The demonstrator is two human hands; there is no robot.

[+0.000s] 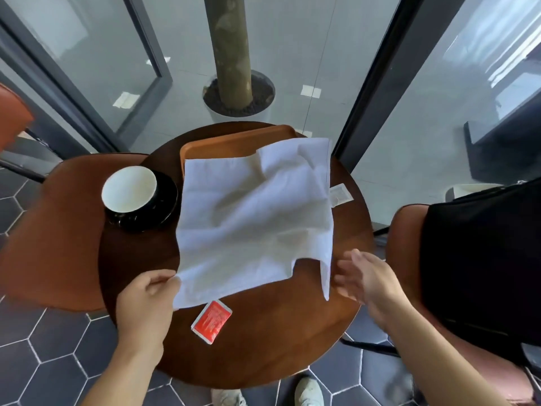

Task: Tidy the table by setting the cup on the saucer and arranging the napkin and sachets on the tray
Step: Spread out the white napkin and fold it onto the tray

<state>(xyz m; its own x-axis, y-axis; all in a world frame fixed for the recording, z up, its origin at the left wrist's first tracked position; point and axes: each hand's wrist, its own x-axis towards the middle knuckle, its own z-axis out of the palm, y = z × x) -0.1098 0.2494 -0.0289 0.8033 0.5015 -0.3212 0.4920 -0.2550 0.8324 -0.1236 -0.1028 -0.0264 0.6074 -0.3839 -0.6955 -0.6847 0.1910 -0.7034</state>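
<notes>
A large white napkin is spread open above the round wooden table, covering most of the orange tray behind it. My left hand pinches the napkin's near left corner. My right hand hovers open just right of the napkin's hanging near right corner, slightly blurred and not touching it. A black cup with a white inside sits on a black saucer at the table's left. A red sachet lies near the front edge. A white sachet peeks out at the napkin's right edge.
Brown leather chairs stand to the left and right; a black bag rests on the right one. A potted tree trunk stands behind glass walls. My shoes show below the table on a hexagon-tiled floor.
</notes>
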